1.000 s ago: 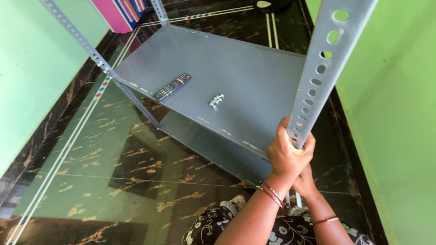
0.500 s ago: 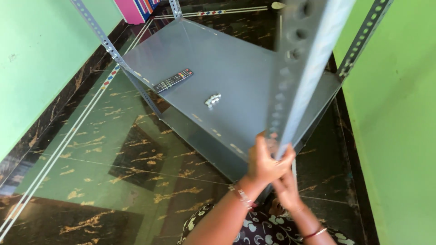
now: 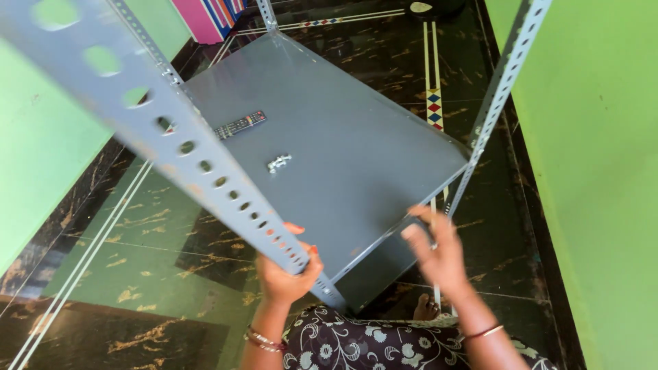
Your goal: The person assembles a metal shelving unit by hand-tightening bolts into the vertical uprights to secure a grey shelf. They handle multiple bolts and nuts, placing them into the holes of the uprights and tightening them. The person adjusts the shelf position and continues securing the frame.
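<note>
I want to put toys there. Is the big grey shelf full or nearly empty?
Nearly empty. The grey shelf holds only a black remote and a small pile of metal bolts.

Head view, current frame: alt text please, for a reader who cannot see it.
The left hand grips a grey slotted metal angle post slanting across a grey metal shelf; the open right hand hovers at its front edge. A black remote control and small silver bolts lie on it.

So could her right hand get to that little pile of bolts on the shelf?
Probably yes. The right hand hovers open at the near edge of the grey shelf, and the bare shelf surface lies between it and the bolts. The slotted bar in the left hand crosses further left.
</note>
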